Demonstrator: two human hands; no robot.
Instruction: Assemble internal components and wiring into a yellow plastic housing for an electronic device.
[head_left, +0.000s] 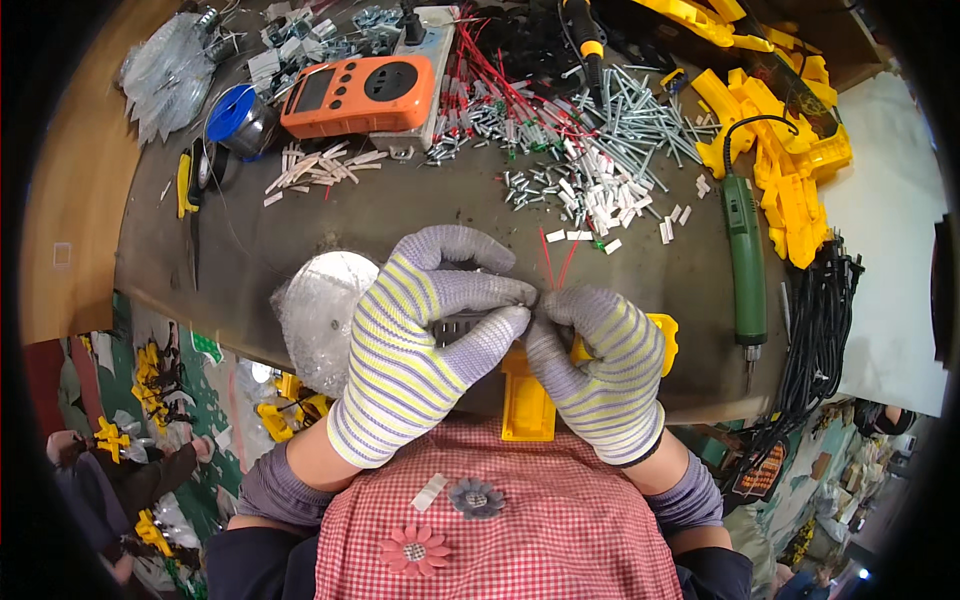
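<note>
Left hand and right hand meet, fingertips nearly closed, over a yellow casing, perhaps steadying red wires; exact hold I can't tell

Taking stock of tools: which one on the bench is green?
The corded tool at right; the top tool and left tool are black and yellow.
</note>
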